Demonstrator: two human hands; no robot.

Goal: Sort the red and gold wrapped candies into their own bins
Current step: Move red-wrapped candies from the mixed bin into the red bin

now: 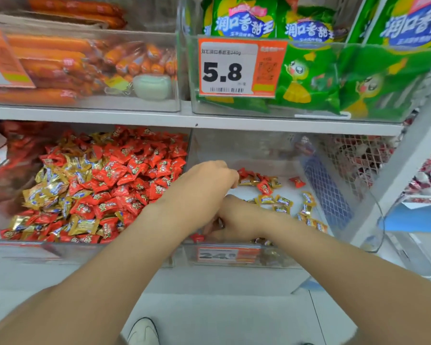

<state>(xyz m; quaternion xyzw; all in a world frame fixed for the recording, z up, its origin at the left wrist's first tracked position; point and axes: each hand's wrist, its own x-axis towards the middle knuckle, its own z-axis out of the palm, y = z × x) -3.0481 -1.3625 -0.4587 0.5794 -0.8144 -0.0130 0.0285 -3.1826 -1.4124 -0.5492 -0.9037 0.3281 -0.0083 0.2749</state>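
Under the white shelf board [110,117], at the far left, the left bin [60,248] is heaped with red candies [135,168] and gold candies [47,188] mixed together. The left hand [204,188] reaches across the divider into the right bin [259,150], its fingers [230,174] curled down over a small cluster of wrappers; I cannot tell whether they grip anything. Just below it and partly hidden by it, the right hand [239,220] lies low near the front wall of that bin, and its fingers cannot be made out either. To the right, scattered gold pieces [284,201] lie on the bin floor with a lone red candy [297,181] behind them. An orange price label [228,255] sits on the bin front.
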